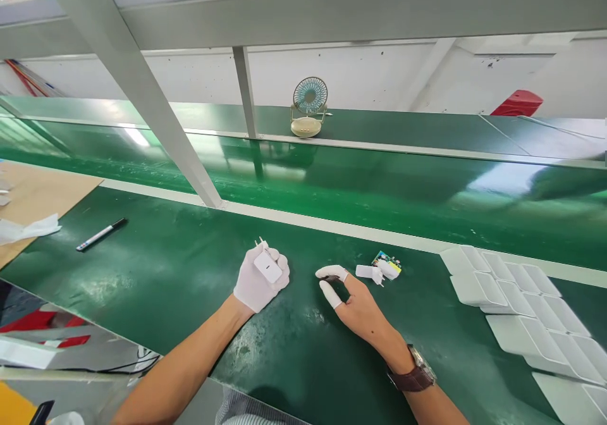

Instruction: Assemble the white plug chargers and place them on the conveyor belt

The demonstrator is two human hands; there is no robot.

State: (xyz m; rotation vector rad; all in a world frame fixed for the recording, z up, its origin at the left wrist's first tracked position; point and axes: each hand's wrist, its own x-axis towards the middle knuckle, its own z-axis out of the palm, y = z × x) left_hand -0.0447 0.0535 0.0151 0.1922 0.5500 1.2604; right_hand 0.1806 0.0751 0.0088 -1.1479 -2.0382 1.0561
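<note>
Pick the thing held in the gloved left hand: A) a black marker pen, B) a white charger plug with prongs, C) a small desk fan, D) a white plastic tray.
B: the left hand is closed around a white charger plug whose metal prongs stick out above the fingers; the marker pen, desk fan and trays all lie apart from it.

White plug-in charger (267,265) gripped in the gloved left hand (258,279), prongs pointing up and away, second white charger piece (370,273) lying on the green worktop (165,273) just beyond the right hand (353,301), touching a small circuit board (387,264)
</note>
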